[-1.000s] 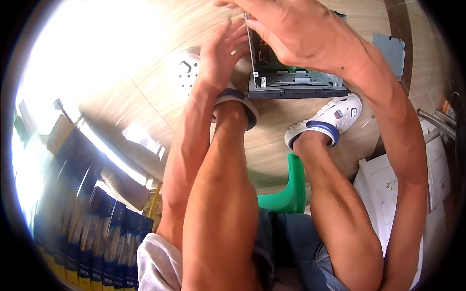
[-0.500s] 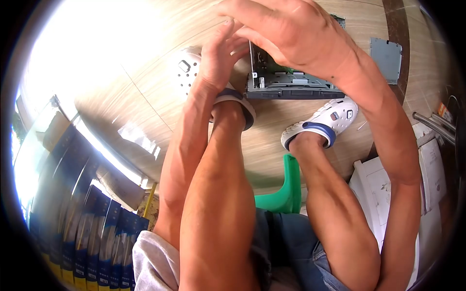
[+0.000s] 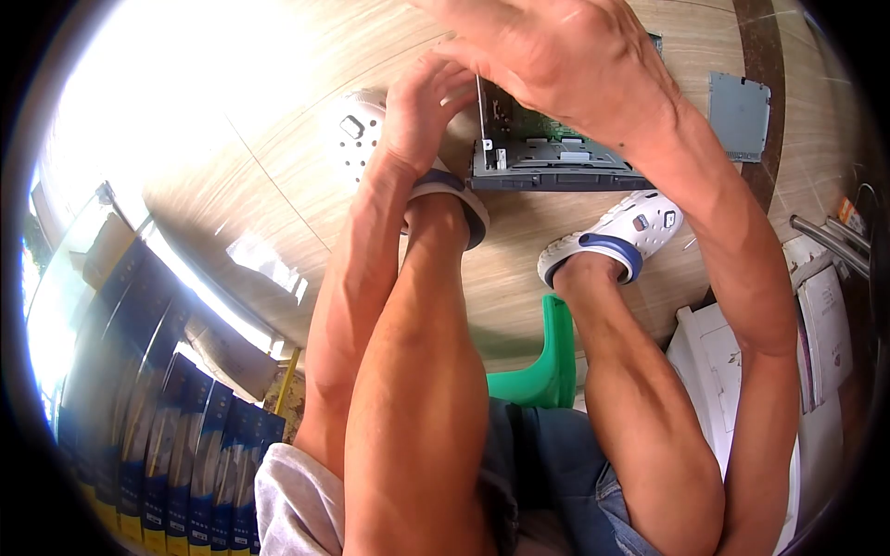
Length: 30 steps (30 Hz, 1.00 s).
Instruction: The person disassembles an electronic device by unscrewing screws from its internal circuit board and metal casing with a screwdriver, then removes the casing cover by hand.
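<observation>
An open dark metal chassis (image 3: 561, 174) with a green circuit board inside stands on the floor at the top centre. My left hand (image 3: 419, 107) is at its left side, fingers apart and pointing up; its fingertips lie partly behind my other hand. Over the upper left part of the chassis reaches my right hand (image 3: 556, 56), its back towards the camera. The fingers of my right hand run towards the top edge of the view, and anything between them is hidden.
A flat grey metal panel (image 3: 739, 116) lies on the floor at the right. White clogs (image 3: 630, 227) are on my feet. A green plastic stool (image 3: 554, 357) is beneath me. Blue packages (image 3: 185, 454) line the lower left; white boxes (image 3: 709, 361) stand at the right.
My right hand has shifted and turned slightly over the chassis, uncovering more of the green board. My left hand has barely moved, its thumb now more covered. The view has shifted a little.
</observation>
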Tool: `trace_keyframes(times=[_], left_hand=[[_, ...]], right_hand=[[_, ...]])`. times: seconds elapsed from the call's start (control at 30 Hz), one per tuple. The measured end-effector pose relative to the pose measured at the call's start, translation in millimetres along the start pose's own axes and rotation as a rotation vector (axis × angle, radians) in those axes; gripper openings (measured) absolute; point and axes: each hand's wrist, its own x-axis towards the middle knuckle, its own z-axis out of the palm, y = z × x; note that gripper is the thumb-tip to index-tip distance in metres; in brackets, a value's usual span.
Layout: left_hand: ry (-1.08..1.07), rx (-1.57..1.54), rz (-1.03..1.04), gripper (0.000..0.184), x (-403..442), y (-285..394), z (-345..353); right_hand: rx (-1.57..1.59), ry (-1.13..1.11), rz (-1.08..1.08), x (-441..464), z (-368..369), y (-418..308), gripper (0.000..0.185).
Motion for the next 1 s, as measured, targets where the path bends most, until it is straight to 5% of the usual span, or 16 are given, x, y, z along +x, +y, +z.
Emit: trace_keyframes(times=[0.13,0.43,0.57,0.63,0.73,0.83,1.0], left_hand=[[-0.074,0.123,0.040,0.064,4,0,-5],[-0.004,0.050,0.000,0.069,-3,5,5],[-0.074,0.178,0.013,0.069,7,-1,-9],[-0.082,0.181,0.007,0.069,6,0,-8],[-0.017,0.081,-0.004,0.070,1,3,1],[0.008,0.016,-0.011,0.070,-2,4,4],[-0.028,0.099,-0.001,0.071,4,2,-2]], right_hand=[[0.194,0.248,-0.227,1,28,20,0.033],[0.155,-0.023,0.066,3,-4,-3,0.013],[0.173,0.538,-0.291,13,60,18,0.013],[0.245,0.594,-0.349,14,65,20,0.013],[0.268,0.220,-0.179,-4,10,2,0.017],[0.099,0.120,-0.055,-6,1,-4,0.019],[0.257,0.457,-0.217,2,47,13,0.019]])
